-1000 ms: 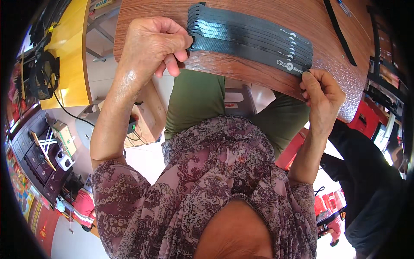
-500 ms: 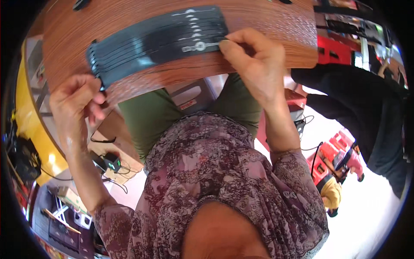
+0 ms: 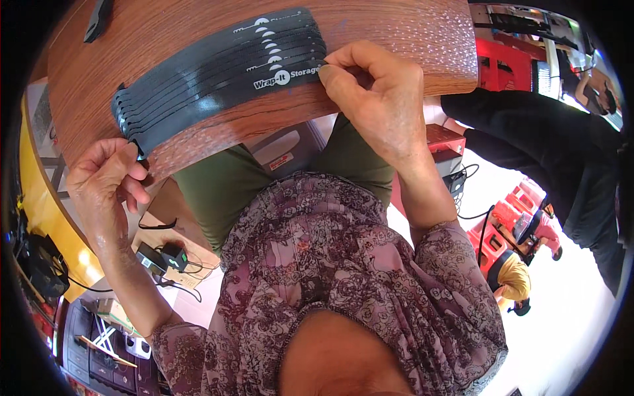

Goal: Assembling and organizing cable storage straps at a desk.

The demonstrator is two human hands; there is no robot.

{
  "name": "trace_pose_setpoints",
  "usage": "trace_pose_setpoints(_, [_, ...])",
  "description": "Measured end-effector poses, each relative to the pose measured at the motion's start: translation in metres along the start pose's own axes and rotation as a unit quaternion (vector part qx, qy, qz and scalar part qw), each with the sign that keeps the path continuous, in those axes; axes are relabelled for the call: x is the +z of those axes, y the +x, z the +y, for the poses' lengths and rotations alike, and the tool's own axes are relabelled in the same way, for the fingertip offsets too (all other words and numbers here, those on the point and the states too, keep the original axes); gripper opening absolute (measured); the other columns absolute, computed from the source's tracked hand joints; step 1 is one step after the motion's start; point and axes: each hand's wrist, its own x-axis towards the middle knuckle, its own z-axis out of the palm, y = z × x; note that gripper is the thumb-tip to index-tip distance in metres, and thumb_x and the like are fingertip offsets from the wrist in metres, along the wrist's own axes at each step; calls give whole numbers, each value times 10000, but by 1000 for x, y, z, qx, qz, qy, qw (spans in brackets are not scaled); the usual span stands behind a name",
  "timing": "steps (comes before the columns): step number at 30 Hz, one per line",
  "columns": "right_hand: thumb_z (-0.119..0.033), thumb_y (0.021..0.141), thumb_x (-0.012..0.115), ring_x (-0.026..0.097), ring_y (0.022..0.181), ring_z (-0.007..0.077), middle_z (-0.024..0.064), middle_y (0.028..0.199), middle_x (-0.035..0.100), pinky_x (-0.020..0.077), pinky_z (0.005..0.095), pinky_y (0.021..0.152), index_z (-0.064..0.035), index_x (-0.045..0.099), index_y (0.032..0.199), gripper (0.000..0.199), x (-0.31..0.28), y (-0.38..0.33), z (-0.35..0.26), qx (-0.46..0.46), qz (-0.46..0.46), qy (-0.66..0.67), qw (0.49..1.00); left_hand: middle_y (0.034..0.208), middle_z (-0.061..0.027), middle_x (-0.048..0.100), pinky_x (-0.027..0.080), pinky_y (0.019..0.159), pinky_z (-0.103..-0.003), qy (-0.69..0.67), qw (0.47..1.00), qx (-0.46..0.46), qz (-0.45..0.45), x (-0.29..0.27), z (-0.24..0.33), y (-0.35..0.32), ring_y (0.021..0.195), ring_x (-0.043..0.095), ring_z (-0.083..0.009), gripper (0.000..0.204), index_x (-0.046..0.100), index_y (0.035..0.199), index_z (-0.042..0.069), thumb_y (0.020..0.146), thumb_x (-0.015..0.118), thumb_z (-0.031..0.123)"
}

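Pinching overlapping flat dark-grey fabric straps (image 3: pixel 211 82) with left hand (image 3: pixel 102 175) and right hand (image 3: pixel 382 102). Running lengthwise near-left to far-right, white-marked toward right.

Near twelve o'clock, white lettering (image 3: pixel 268 82) with a round emblem (image 3: pixel 282 78) ran along the nearest dark strap (image 3: pixel 231 98), partly repeated on those behind. Toward eleven, the red label (image 3: pixel 281 162) on a grey stool (image 3: pixel 312 135) was illegible.

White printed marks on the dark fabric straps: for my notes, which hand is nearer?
Right. The right hand is beside the marks, at one end of the straps; the left hand is at the other.
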Motion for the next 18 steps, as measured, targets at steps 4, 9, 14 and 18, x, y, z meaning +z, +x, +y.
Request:
trace_pose_setpoints(4, [-52, 752, 626, 529, 595, 56, 28, 626, 584, 433, 212, 543, 33, 617, 780, 90, 1, 1, -3, 6, -3, -42, 999, 615, -42, 604, 299, 296, -177, 3, 1000, -4, -7, -2, -2, 2, 365, 496, -79, 163, 615, 846, 35, 856, 603, 197])
trace_pose_setpoints(9, [-58, 754, 623, 526, 581, 59, 26, 617, 580, 426, 216, 526, 32, 612, 763, 91, 2, 2, -3, 11, -3, -42, 999, 613, -41, 604, 299, 296, -177, -17, 1000, 2, -16, -3, -5, 4, 364, 499, -81, 155, 613, 848, 37, 851, 607, 192])
trace_pose_setpoints(14, [-59, 751, 623, 522, 568, 61, 27, 596, 572, 421, 220, 513, 27, 604, 749, 88, 4, 2, -3, 12, -1, -59, 998, 608, -40, 603, 298, 295, -177, -16, 1000, 1, -13, -3, -6, 3, 366, 502, -82, 161, 612, 850, 37, 849, 613, 198])
trace_pose_setpoints(18, [-59, 744, 624, 519, 557, 64, 36, 587, 570, 421, 224, 510, 25, 594, 732, 89, 5, 3, -3, 3, 5, -87, 996, 600, -36, 597, 298, 294, -180, -22, 1000, 6, -12, -1, -6, 3, 357, 489, -83, 178, 612, 845, 36, 839, 633, 213])
